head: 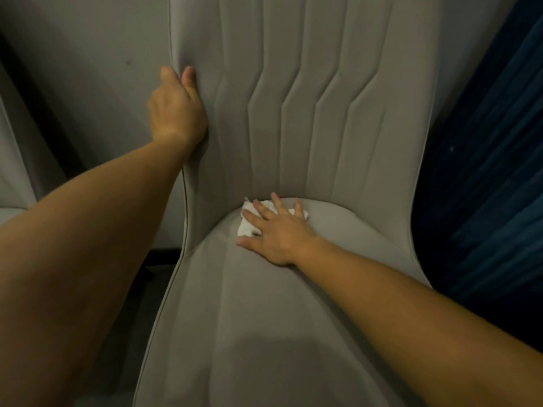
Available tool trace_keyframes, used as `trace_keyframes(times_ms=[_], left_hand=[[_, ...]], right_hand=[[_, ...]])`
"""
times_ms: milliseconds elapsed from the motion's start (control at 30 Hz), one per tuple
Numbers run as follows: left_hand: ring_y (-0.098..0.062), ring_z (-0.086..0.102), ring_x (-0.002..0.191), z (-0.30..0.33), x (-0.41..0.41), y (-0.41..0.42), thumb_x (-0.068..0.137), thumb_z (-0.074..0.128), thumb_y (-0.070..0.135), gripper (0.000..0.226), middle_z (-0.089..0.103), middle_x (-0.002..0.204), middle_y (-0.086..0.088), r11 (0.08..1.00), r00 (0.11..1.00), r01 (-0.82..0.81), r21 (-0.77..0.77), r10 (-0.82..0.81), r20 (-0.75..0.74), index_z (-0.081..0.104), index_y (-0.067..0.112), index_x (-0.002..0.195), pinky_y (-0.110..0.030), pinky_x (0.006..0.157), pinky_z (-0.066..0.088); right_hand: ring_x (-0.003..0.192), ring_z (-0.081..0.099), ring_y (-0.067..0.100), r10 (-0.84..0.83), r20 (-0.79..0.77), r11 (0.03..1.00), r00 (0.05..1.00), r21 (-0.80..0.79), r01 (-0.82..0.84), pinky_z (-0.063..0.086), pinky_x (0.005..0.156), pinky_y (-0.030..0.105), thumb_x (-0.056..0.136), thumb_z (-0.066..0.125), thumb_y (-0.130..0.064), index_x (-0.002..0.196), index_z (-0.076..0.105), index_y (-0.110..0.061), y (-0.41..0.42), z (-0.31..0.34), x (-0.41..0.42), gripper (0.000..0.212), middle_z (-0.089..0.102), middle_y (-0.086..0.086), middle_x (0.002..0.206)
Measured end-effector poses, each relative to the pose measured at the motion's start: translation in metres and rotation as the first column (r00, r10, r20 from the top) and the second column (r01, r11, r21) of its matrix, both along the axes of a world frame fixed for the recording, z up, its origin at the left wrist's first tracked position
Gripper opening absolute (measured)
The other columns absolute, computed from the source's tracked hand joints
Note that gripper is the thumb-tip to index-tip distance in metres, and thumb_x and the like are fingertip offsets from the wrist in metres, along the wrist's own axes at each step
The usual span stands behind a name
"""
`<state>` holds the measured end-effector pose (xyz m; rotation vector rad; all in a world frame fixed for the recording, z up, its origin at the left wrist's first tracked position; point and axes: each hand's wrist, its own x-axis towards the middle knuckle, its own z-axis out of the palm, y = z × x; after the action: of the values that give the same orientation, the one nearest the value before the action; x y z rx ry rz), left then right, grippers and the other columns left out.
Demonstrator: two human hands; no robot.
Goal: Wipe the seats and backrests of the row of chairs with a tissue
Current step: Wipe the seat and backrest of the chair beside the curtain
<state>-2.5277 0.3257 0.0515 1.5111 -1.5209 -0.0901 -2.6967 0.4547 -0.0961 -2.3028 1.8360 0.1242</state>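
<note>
A grey upholstered chair fills the view, with a ribbed backrest above and a smooth seat below. My left hand grips the left edge of the backrest, fingers curled around it. My right hand lies flat with spread fingers on a white tissue, pressing it onto the back of the seat where it meets the backrest. Most of the tissue is hidden under my palm and fingers.
A pale grey wall stands behind the chair on the left. Part of another grey chair shows at the far left edge. A dark blue curtain hangs close on the right. Dark floor lies below the left side.
</note>
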Motion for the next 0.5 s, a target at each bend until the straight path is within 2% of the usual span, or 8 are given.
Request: trace_keyframes(times_ms=[200,500], left_hand=[[-0.045,0.053,0.104,-0.001,-0.004,-0.001,0.103,0.026,0.046,0.05,0.059,0.116,-0.026,1.0,1.0,-0.016,-0.001,0.016,0.018,0.046,0.002,0.116,-0.05,0.082,0.041],[-0.045,0.053,0.104,0.006,-0.005,0.005,0.103,0.026,0.046,0.048,0.06,0.116,-0.027,0.997,0.997,-0.044,0.061,0.039,0.073,0.045,0.004,0.116,-0.048,0.08,0.038]], right_hand=[[0.155,-0.007,0.019,-0.035,0.065,0.999,0.997,-0.016,0.037,-0.004,0.121,0.055,0.096,0.014,-0.073,0.157,0.005,-0.048,-0.007,-0.012,-0.002,0.066,-0.003,-0.013,0.168],[0.154,0.005,0.021,-0.046,0.18,0.999,0.983,-0.019,0.051,0.005,0.123,0.047,0.099,0.02,-0.069,0.157,0.02,-0.043,0.006,-0.009,-0.001,0.064,0.01,-0.008,0.168]])
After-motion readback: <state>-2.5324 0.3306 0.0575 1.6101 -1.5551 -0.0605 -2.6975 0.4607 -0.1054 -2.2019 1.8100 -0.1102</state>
